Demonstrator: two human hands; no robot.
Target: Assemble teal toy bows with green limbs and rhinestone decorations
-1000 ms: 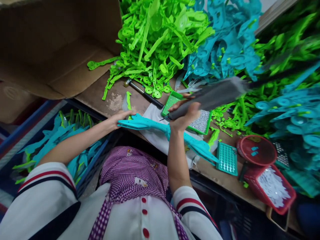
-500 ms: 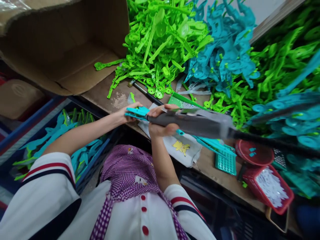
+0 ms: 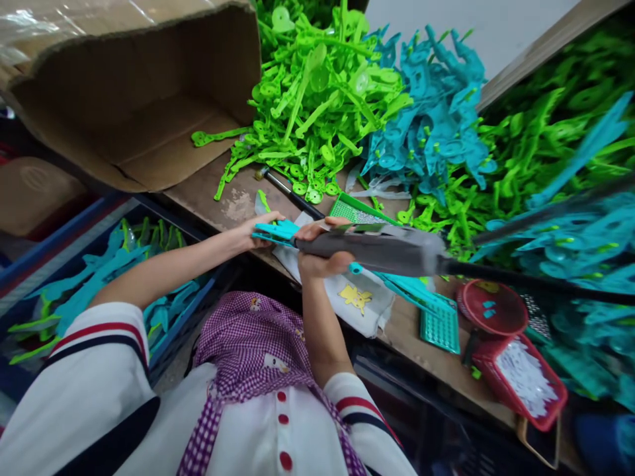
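Observation:
My left hand point(image 3: 261, 228) grips a turquoise plastic part point(image 3: 278, 231) near the bench's front edge. Wrapped round a grey cylindrical power screwdriver point(image 3: 381, 250), my right hand point(image 3: 322, 248) holds it nearly level. The tool's tip is against or very close to the turquoise part; the exact contact is too small to tell. Below the tool lies a white cloth point(image 3: 354, 301) with a yellow figure. Another long turquoise piece point(image 3: 409, 291) rests to the right of it, reaching a teal perforated tray point(image 3: 440, 325).
Heaps of green parts point(image 3: 317, 99) and turquoise parts point(image 3: 426, 112) stand behind. An open cardboard box point(image 3: 133, 99) is at the upper left, a blue crate point(image 3: 186, 317) below it. Right: a red bowl point(image 3: 492, 307) and a red bin point(image 3: 550, 396) of white pieces. A cable trails from the tool.
The camera view has shifted slightly, so the bench items appear a little further left. Both hands keep their grips, with the screwdriver still at the turquoise part.

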